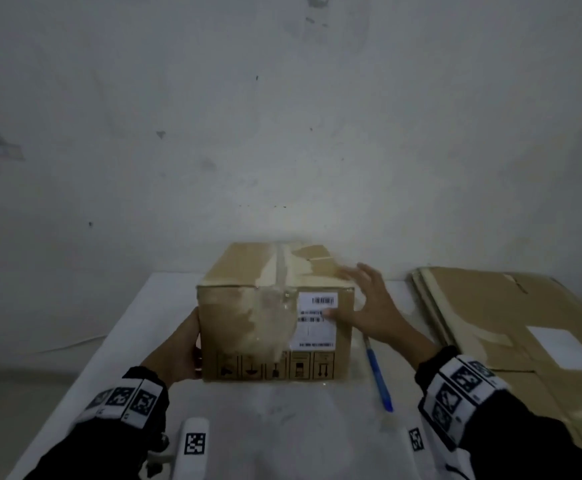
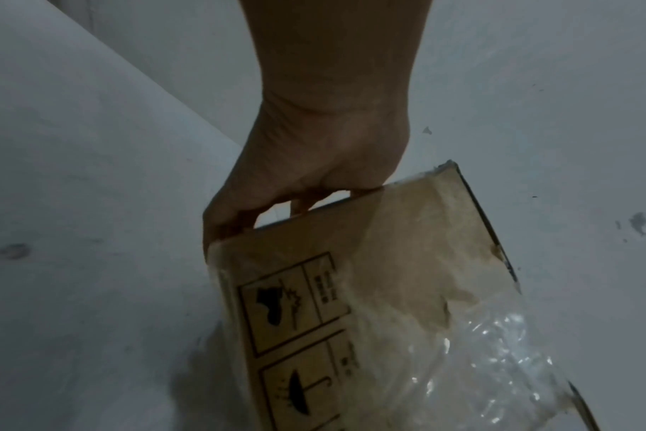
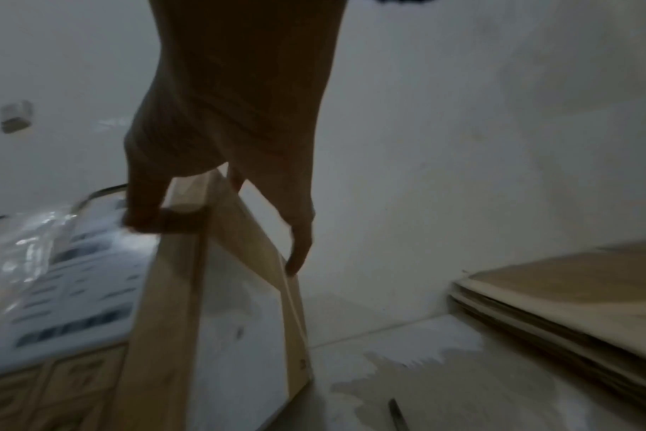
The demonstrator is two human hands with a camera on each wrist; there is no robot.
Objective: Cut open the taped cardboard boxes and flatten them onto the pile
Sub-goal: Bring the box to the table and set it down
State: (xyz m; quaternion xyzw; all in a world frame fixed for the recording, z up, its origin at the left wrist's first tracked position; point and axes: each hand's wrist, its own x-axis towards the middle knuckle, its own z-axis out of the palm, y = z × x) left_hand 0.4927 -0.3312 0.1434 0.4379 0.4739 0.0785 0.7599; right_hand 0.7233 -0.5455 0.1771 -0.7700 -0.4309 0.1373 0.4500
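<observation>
A scuffed white wall is closing off the far side of a white desk (image 1: 133, 323), and the sealed cardboard box (image 1: 241, 271) is sitting near the middle of the desk, its far end close to that wall. Clear tape (image 1: 281, 268) is running along the top seam and down over the near face, beside a white shipping label (image 1: 317, 322).

The left hand (image 1: 178, 351) is cupping the box's left near corner, fingers curled round the edge. The right hand (image 1: 369, 306) is lying against the right near corner with fingers spread and nearly straight, thumb resting on the label; it is gripping nothing.

The step looks to be squaring the box up before cutting. Doing it well probably means keeping the left hand bracing the side, well below the taped seam, while the right hand is reaching for the blue utility knife (image 1: 377, 372) lying just beside the box on its right.

Room is tight behind, against the wall. There is open desk in front of the box, and the desk's left edge is falling away not far from the left hand. The pile of flattened cardboard (image 1: 511, 317) is lying to the right, apart from the box, leaving a clear lane for the knife stroke towards the person.
</observation>
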